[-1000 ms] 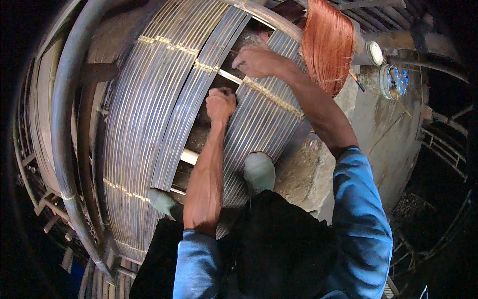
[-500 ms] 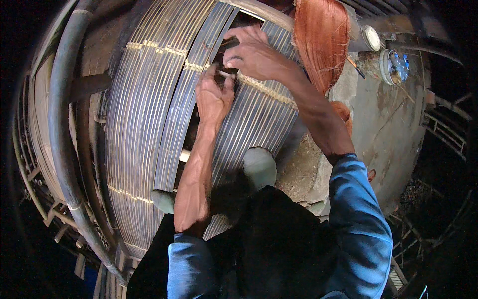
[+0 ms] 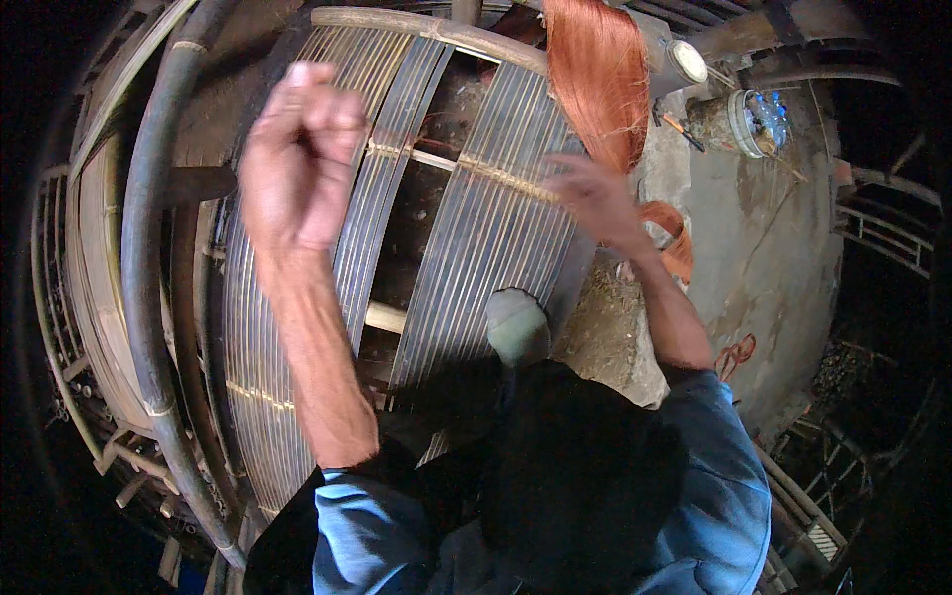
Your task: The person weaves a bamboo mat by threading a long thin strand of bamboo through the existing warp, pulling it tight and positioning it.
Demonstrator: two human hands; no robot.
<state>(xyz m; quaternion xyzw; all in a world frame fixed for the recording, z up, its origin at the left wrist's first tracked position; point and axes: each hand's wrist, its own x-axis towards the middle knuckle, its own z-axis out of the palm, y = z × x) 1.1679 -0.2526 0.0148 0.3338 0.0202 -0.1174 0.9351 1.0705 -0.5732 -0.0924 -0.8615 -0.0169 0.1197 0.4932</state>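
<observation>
My left hand [image 3: 302, 164] is raised over the left part of a slatted panel [image 3: 496, 218], its fingers curled closed. What they hold, if anything, is too small to make out. Faint thin brown strands show between that hand and the dark gap in the panel. Over the panel's right edge, close to a hanging bundle of reddish-brown fibre [image 3: 598, 84], is my right hand [image 3: 595, 193], its fingers smeared by motion. Pale lashing [image 3: 506, 177] crosses the slats, and a light crosspiece [image 3: 431, 160] spans the gap between the hands.
A rounded pole [image 3: 426, 28] borders the panel's far end. A thick bamboo pole [image 3: 149, 218] runs along the left. Right of the panel, a tool with an orange handle [image 3: 679, 127] and a bucket with plastic bottles [image 3: 751, 124] rest on the concrete floor [image 3: 764, 248]. Coiled fibre [image 3: 674, 238] lies nearer.
My hands have moved apart from over the gap. The left has swung left and looks nearer; the right has gone right and down. The crosspiece they covered now shows.
</observation>
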